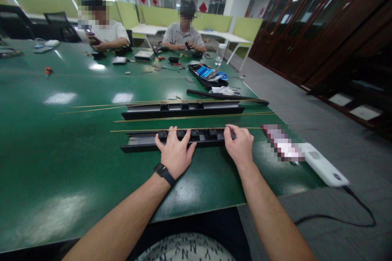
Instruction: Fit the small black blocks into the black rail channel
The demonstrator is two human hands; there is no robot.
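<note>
A long black channel-shaped rail lies crosswise on the green table in front of me, with several black blocks seated along it. My left hand, with a black watch on its wrist, rests over the rail with fingers spread, fingertips touching its blocks and far edge. A thin brass-coloured rod runs along the rail's far side, passing by both hands. Near the rail's right end, my right hand has thumb and forefinger pinched together on the rod. The rail's right end is partly hidden behind this hand.
Beyond lies a second black rail with thin rods around it, then a black bar. A tool tray stands farther back. At right are a phone and a corded white device. Two people sit across the green table.
</note>
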